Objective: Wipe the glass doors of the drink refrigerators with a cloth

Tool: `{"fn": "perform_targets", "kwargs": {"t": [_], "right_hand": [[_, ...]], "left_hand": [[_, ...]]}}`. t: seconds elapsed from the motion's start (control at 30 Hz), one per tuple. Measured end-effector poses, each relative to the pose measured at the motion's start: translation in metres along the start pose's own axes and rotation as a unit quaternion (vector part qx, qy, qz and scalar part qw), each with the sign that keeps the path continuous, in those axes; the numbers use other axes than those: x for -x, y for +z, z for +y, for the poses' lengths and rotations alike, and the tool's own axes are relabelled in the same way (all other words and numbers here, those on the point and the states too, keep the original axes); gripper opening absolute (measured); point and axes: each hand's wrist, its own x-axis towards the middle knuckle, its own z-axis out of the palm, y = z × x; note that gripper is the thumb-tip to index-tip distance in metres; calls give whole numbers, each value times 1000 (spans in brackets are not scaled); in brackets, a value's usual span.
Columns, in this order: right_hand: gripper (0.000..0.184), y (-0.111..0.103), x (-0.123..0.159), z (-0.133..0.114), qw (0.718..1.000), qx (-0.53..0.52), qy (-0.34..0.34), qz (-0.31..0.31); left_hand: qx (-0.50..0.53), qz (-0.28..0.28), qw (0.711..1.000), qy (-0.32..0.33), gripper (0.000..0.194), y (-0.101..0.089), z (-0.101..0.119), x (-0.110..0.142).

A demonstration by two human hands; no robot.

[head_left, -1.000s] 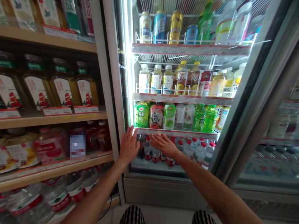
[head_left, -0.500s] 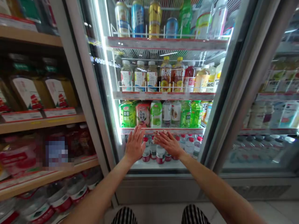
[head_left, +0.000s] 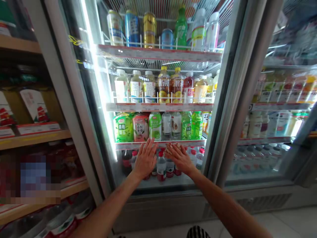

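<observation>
Currently, my open left hand (head_left: 145, 159) and right hand (head_left: 179, 158) lie apart on the shut glass fridge door (head_left: 70, 99); nothing is gripped, no bottle (head_left: 161, 167) taken.

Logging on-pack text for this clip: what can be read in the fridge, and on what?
"青柑" on a green bottle.
"茶" on a pale bottle.
Lower shelf strip: too small to read.
Can labels: too small to read.
</observation>
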Motion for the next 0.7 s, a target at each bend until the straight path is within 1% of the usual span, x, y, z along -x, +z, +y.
{"fn": "perform_targets", "kwargs": {"t": [0.03,0.07,0.13,0.17,0.23,0.27,0.3,0.43,0.47,0.5,0.53,0.6,0.67,0.7], "right_hand": [[53,-3,-1,6,1000,3,2,1],[53,-8,-7,15,1000,9,19,13],[54,-20,-30,40,993,25,91,70],[55,-26,-42,51,985,32,133,105],[57,-30,-54,63,968,37,192,158],[58,-29,-51,62,965,33,201,166],[59,-25,-43,56,966,28,198,161],[56,-1,18,19,986,19,139,92],[55,1,28,15,989,20,127,77],[54,0,31,17,990,24,123,71],[54,-3,28,25,988,30,128,75],[55,-17,6,53,978,46,166,118],[57,-33,-22,84,953,66,228,187],[58,-38,-31,96,941,72,254,212]], "left_hand": [[-2,1,1000,5,62,0,0,-3],[-4,3,1000,9,61,1,1,-6],[-7,4,1000,13,60,2,3,-15],[-7,4,1000,12,60,2,4,-19],[-4,5,1000,13,60,5,10,-26],[-2,6,1000,16,60,6,13,-28],[0,6,1000,22,60,7,16,-29],[4,4,999,54,59,11,23,-28],[5,5,998,61,58,10,24,-29],[5,8,998,64,57,10,24,-31],[5,11,998,66,56,9,24,-34],[7,17,998,66,54,7,25,-43],[8,24,998,66,53,5,28,-52],[10,29,997,68,52,4,30,-56]]}}
